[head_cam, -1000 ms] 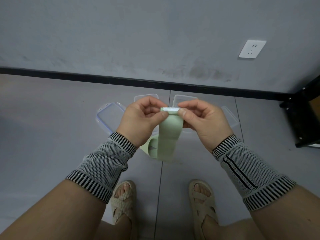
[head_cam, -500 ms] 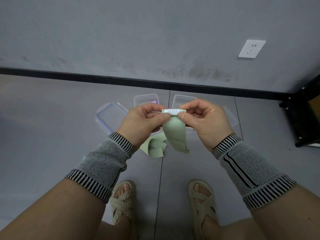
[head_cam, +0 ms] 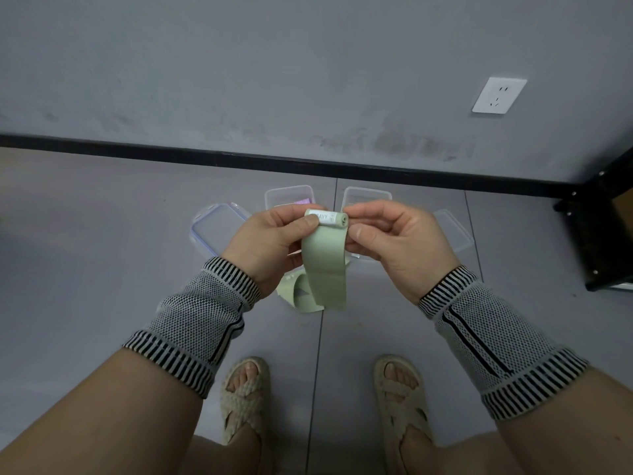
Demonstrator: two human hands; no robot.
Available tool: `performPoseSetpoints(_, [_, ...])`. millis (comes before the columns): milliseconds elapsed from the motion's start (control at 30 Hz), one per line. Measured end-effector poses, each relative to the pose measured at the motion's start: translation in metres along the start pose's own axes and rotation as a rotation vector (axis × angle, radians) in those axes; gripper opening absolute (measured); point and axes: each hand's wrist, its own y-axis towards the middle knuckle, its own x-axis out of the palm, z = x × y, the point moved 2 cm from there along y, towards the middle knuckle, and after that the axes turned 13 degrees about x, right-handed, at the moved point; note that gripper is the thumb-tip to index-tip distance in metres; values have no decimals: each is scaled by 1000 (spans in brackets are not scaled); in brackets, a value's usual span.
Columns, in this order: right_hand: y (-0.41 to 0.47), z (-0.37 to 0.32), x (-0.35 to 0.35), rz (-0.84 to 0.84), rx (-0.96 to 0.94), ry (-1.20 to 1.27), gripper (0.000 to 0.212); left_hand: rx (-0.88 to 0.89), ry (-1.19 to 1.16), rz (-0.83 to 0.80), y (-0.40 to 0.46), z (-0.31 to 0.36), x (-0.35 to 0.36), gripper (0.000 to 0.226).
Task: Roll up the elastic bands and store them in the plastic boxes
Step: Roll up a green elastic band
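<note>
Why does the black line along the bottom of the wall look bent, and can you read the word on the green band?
Head view: the wide-angle lens bows the black baseboard; light is soft and even, no glare; the green band is sharp, its label partly hidden by the left hand, showing "EAVY".

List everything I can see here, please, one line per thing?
Elastic band: one, pale green, partly rolled, held in the air between both hands.
Second elastic band: one, pale green, loose on the floor.
Plastic boxes: two, clear, on the floor near the wall; the left one shows something purple inside.
Lids: two, clear, on the floor beside the boxes.
Wall socket: one, white.
Sandals: two, beige.
Wrist sleeves: two, grey, striped.
Left hand: pinches the roll.
Right hand: pinches the roll.
</note>
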Motion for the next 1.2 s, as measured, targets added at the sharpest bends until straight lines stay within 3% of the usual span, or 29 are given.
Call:
performPoseSetpoints(100, [0, 1, 0, 30, 17, -2, 17, 1, -1, -3, 0, -1, 1, 19])
performPoseSetpoints(433, [3, 1, -4, 117, 69, 64, 22, 64, 134, 70, 0, -3, 10, 13])
performPoseSetpoints(600, [1, 4, -3, 131, 17, -223, 28, 83, 226, 86, 0, -6, 9, 19])
performPoseSetpoints(800, [3, 3, -3, 161, 11, -179, 19, 100, 250, 61, -2, -4, 10, 22])
performPoseSetpoints(900, [3, 2, -5, 171, 38, -118, 15, 100, 191, 16, -4, -1, 14, 4])
performPoseSetpoints(1033, [2, 1, -4, 169, 47, -103, 15, 183, 237, -2, -5, 2, 15, 18])
performPoseSetpoints(1200, [-1, -1, 0, 129, 30, -95, 14, 214, 321, 22, -7, 6, 15, 10])
